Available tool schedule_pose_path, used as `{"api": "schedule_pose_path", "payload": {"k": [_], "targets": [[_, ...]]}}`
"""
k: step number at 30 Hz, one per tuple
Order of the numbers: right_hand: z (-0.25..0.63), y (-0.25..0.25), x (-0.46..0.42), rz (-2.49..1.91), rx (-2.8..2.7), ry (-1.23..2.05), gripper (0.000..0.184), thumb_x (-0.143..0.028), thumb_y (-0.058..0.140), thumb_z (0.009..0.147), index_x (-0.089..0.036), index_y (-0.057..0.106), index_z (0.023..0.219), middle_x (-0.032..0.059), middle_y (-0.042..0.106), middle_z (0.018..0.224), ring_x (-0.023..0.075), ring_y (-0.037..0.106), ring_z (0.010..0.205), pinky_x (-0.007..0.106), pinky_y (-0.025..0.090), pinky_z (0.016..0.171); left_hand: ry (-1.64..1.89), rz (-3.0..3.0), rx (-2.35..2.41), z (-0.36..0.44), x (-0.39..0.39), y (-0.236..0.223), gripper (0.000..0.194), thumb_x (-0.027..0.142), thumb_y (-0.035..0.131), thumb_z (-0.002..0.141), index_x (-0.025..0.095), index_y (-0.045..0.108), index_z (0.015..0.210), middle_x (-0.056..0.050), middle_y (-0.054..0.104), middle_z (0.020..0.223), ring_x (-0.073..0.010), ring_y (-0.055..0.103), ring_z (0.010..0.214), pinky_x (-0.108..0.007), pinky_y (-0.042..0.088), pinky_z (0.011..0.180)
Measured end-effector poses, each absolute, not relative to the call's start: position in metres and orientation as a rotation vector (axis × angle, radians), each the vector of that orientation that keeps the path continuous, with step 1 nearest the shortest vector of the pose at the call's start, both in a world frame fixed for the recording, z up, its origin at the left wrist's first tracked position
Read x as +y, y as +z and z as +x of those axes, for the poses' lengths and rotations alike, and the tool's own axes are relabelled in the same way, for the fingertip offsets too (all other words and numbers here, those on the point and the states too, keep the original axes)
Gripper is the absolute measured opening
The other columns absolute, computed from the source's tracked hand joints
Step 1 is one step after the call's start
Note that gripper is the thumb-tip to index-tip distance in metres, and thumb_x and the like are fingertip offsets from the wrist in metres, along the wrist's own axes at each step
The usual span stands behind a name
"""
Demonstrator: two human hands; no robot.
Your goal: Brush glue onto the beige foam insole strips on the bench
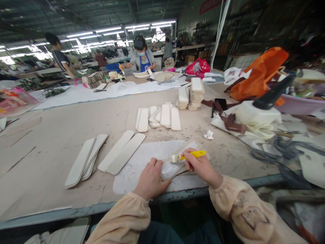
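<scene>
My right hand point(200, 166) is closed round the yellow handle of a paintbrush point(193, 154). Its bristles, coated in white, touch a long pale panel point(168, 170) with rounded ends, and a shiny wet-looking film covers the panel's top. With thumb and fingers at the panel's left end, my left hand point(153, 179) grips it against a white sheet point(148, 152). More edges of panels show under my right hand. To the left of the sheet, two overlapping panels point(126, 154) lie aslant, beside a fanned stack of similar panels point(82, 162).
Behind my hands stand groups of panels point(165, 115) and taller stacks point(196, 93). On the right are a white jug with a black spout point(264, 112), rags and an orange bag point(261, 76). Across the table a co-worker point(143, 57) in a blue apron also holds a brush.
</scene>
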State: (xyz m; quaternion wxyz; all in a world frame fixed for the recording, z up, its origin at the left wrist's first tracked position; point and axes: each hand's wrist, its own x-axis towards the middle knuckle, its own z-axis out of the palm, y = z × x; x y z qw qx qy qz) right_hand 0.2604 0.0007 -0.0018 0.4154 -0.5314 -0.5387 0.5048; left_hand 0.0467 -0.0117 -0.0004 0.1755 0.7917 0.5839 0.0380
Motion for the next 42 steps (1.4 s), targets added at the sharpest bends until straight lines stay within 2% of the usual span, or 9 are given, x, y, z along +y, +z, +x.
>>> {"api": "schedule_pose_path", "payload": {"k": [7,11,17,26,33,38,42], "targets": [[0.292,-0.008,0.02,-1.616,-1.37,0.906,0.03,-0.044,0.045,0.088,-0.022,0.058,0.073,-0.0028,0.054,0.051,0.0135,0.05,0.047,0.026,0.04,0.051,0.09,2.241,1.644,0.046,-0.012,0.002,0.047,0.04,0.066,0.071,0.024,0.051,0.112,-0.008,0.049,0.114,-0.0248,0.054,0.107,-0.034,0.044,0.092],[0.316,-0.004,0.026,-1.641,-1.214,0.847,0.026,-0.046,0.048,0.085,-0.023,0.059,0.08,-0.0033,0.054,0.052,0.0142,0.05,0.047,0.027,0.041,0.05,0.103,2.254,1.63,0.044,-0.013,0.002,0.046,0.039,0.065,0.07,0.023,0.05,0.111,-0.008,0.049,0.113,-0.0247,0.054,0.105,-0.034,0.045,0.091],[0.336,0.006,0.022,-1.516,-1.002,0.701,0.03,-0.049,0.052,0.083,-0.021,0.06,0.087,-0.0025,0.052,0.055,0.0125,0.047,0.048,0.025,0.039,0.047,0.119,2.246,1.583,0.037,-0.013,0.003,0.047,0.035,0.066,0.069,0.022,0.05,0.11,-0.008,0.048,0.112,-0.0242,0.055,0.104,-0.033,0.044,0.092],[0.326,0.004,0.017,-1.565,-1.198,0.942,0.027,-0.048,0.049,0.085,-0.023,0.059,0.081,-0.0039,0.05,0.05,0.0132,0.046,0.046,0.026,0.037,0.046,0.119,2.245,1.551,0.03,-0.012,0.0,0.047,0.033,0.066,0.068,0.022,0.049,0.11,-0.007,0.047,0.113,-0.0229,0.055,0.102,-0.033,0.044,0.092],[0.342,0.005,0.018,-1.788,-1.265,0.815,0.026,-0.043,0.046,0.085,-0.022,0.061,0.079,-0.0038,0.051,0.049,0.0132,0.048,0.046,0.026,0.038,0.048,0.077,2.231,1.58,0.027,-0.011,0.002,0.045,0.033,0.065,0.068,0.022,0.049,0.108,-0.007,0.047,0.111,-0.0226,0.057,0.098,-0.032,0.044,0.087],[0.337,0.015,0.011,-1.604,-1.232,0.995,0.028,-0.047,0.047,0.084,-0.021,0.059,0.081,-0.0055,0.046,0.047,0.0115,0.042,0.043,0.025,0.034,0.045,0.083,2.237,1.572,0.026,-0.012,0.004,0.046,0.033,0.065,0.068,0.022,0.05,0.109,-0.007,0.048,0.111,-0.0231,0.057,0.099,-0.033,0.045,0.088],[0.333,0.016,0.009,-1.692,-1.376,1.012,0.031,-0.049,0.046,0.084,-0.021,0.06,0.079,-0.0051,0.047,0.045,0.012,0.044,0.044,0.025,0.035,0.048,0.071,2.229,1.567,0.024,-0.01,0.008,0.048,0.033,0.065,0.068,0.021,0.05,0.112,-0.008,0.049,0.112,-0.0237,0.058,0.099,-0.034,0.046,0.088]]}}
